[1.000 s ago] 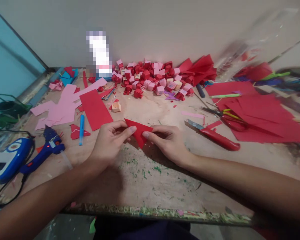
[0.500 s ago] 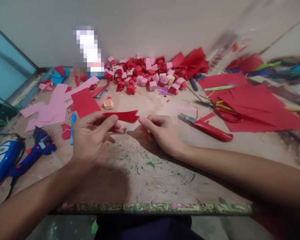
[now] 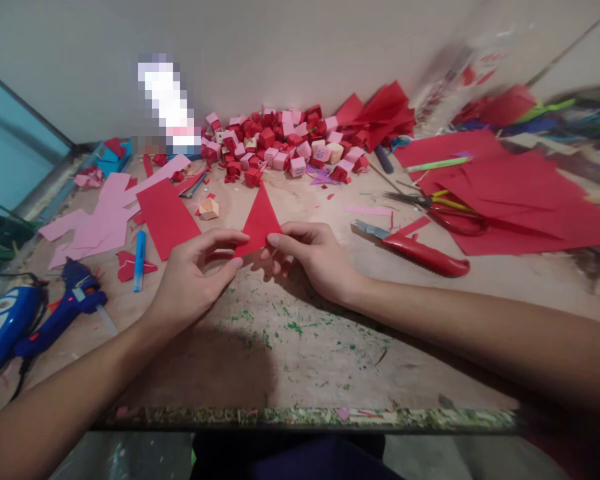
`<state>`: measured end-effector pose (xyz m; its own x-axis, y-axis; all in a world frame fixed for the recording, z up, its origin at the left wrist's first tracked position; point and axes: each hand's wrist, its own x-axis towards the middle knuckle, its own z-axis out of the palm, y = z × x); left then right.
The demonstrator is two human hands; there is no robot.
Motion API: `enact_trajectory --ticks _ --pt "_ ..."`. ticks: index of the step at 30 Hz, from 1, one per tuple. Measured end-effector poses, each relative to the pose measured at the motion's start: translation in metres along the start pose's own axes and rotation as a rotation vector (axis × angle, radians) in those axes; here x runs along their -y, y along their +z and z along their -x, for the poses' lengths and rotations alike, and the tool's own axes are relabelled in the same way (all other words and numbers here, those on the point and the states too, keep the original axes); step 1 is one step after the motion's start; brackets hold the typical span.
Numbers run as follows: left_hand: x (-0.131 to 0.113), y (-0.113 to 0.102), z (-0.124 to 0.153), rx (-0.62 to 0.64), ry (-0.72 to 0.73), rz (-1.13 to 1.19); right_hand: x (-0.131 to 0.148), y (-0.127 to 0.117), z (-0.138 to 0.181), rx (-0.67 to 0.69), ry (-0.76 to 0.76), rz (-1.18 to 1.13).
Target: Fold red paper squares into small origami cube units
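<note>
A red paper triangle (image 3: 260, 220) stands point-up at the middle of the worktable (image 3: 305, 347), its tip toward the back wall. My left hand (image 3: 193, 280) pinches its lower left corner between thumb and forefinger. My right hand (image 3: 313, 257) pinches the lower right corner, fingers curled. Both forearms reach in from the near edge.
A heap of small red and pink paper cubes (image 3: 285, 143) lies at the back. Red sheets (image 3: 520, 193), scissors (image 3: 445, 210) and a red-handled cutter (image 3: 420, 250) lie right. Pink sheets (image 3: 105, 213), a red strip (image 3: 167, 217), a blue pen (image 3: 139, 260) and a blue glue gun (image 3: 63, 313) lie left.
The red paper piece was turned over: from point-down, through flat edge-on, to point-up now. Both hands stayed at the table's middle, shifting slightly left.
</note>
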<state>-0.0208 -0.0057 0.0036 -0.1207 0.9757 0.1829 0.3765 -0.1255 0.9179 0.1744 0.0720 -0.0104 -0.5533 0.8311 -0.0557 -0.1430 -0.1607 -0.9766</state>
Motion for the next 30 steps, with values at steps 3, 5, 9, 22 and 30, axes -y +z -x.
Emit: enact_trajectory --ticks 3,5,9,22,30 --pt "0.0004 -0.0015 -0.0013 -0.024 0.077 -0.055 0.0005 0.001 -0.0002 -0.017 -0.035 0.037" --pt "0.0005 -0.0019 -0.0013 -0.057 0.133 -0.102 0.0009 0.0014 -0.0005 -0.018 -0.062 0.093" --pt "-0.0009 -0.0016 -0.0002 -0.079 0.13 -0.11 0.0016 0.0021 0.0005 0.015 -0.09 0.152" --pt "-0.0002 -0.0004 -0.0089 -0.031 -0.182 0.408 0.0048 0.0019 0.0021 0.049 -0.102 0.193" --pt "-0.0063 -0.0011 -0.0058 -0.018 -0.172 0.357 0.002 -0.0008 -0.0026 0.045 -0.043 0.153"
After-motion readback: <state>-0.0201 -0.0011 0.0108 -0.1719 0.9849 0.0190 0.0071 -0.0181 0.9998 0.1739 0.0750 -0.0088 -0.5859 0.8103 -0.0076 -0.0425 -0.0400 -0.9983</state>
